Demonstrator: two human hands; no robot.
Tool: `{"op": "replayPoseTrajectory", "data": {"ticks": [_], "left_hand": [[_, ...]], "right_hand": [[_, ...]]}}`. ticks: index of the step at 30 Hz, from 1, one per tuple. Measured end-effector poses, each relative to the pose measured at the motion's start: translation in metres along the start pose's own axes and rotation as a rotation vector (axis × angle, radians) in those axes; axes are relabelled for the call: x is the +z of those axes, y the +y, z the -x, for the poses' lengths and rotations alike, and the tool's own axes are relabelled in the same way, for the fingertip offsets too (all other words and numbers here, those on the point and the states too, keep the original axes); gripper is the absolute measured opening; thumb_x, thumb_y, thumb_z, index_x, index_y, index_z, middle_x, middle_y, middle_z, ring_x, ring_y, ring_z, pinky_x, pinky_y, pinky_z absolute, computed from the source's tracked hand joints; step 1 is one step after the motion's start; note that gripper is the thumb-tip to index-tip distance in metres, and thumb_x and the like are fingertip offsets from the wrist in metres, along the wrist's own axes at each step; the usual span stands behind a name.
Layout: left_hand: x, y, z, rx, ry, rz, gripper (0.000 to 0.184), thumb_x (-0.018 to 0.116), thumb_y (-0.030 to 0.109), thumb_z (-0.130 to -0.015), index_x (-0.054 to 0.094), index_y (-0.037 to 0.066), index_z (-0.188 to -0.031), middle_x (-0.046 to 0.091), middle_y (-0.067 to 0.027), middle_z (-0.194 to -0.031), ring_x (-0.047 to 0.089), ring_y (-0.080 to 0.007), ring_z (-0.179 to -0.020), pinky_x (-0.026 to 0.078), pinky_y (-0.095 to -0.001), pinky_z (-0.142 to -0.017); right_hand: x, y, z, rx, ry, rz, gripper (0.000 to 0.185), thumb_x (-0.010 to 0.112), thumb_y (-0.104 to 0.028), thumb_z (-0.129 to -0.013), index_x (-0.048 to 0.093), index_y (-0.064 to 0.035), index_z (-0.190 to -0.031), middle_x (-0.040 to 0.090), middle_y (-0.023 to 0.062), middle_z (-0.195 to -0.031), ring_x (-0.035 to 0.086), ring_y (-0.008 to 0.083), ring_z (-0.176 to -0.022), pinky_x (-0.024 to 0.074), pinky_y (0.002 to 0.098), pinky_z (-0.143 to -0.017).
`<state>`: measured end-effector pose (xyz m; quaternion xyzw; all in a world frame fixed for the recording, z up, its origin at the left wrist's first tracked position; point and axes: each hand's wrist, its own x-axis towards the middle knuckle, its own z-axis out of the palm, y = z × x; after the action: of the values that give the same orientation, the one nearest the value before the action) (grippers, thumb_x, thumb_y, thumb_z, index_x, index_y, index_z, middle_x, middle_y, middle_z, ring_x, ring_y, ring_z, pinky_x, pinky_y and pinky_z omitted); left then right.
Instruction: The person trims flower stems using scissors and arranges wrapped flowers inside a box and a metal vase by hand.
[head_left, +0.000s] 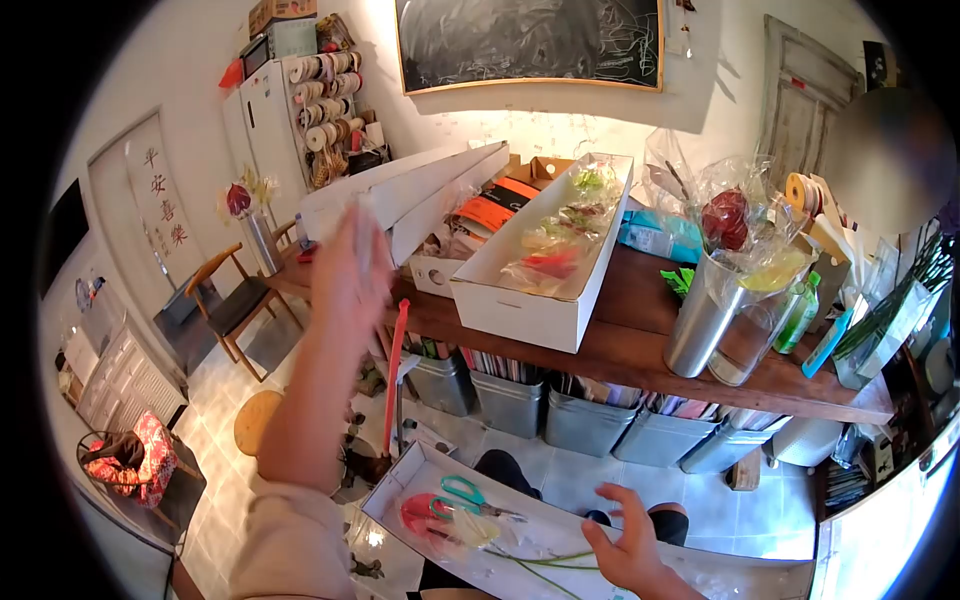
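Warm light is brightest on the wall (530, 124) beneath the chalkboard (530, 42); a soft shadow falls beside the board's right edge. Glare spots the pale floor (220, 490). Motion blurs the left hand (358, 255), while the desk (640, 300) looks fairly sharp. Wide-angle distortion bends the edges, black fills the corners, and a round patch upper right is smeared.
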<state>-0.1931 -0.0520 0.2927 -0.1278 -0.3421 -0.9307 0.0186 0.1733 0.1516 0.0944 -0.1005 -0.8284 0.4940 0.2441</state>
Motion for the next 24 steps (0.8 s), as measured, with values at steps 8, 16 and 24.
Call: {"op": "replayPoseTrajectory", "data": {"ticks": [8,16,24], "left_hand": [[0.009,0.050,-0.288,0.034,0.010,-0.752,0.049,0.069,0.041,-0.099,0.063,0.005,-0.132,0.066,-0.0117,-0.126,0.064,-0.0262,-0.114,0.053,-0.0404,-0.090],[-0.024,0.047,-0.291,0.535,0.047,-1.686,0.049,0.064,0.049,-0.097,0.071,0.006,-0.121,0.072,-0.0202,-0.116,0.069,-0.0327,-0.104,0.053,-0.0420,-0.091],[-0.052,0.042,0.035,0.585,-0.810,-1.516,0.041,0.077,0.015,-0.089,0.068,0.006,-0.128,0.073,-0.0090,-0.120,0.070,-0.0196,-0.108,0.053,-0.0360,-0.100]], "right_hand": [[0.005,0.050,0.054,-0.026,-0.069,0.287,0.045,0.079,-0.009,-0.084,0.061,0.0006,-0.124,0.065,0.0253,-0.121,0.062,0.0462,-0.110,0.0524,0.0512,-0.090],[-0.004,0.077,0.075,0.110,-0.283,0.285,0.034,0.077,-0.016,-0.089,0.065,0.0002,-0.116,0.067,0.0216,-0.115,0.064,0.0415,-0.110,0.0501,0.0525,-0.095],[0.011,0.067,0.065,0.107,-0.531,0.358,0.037,0.079,-0.020,-0.086,0.066,0.0009,-0.114,0.067,0.0214,-0.115,0.066,0.0419,-0.107,0.0537,0.0486,-0.093]]}}
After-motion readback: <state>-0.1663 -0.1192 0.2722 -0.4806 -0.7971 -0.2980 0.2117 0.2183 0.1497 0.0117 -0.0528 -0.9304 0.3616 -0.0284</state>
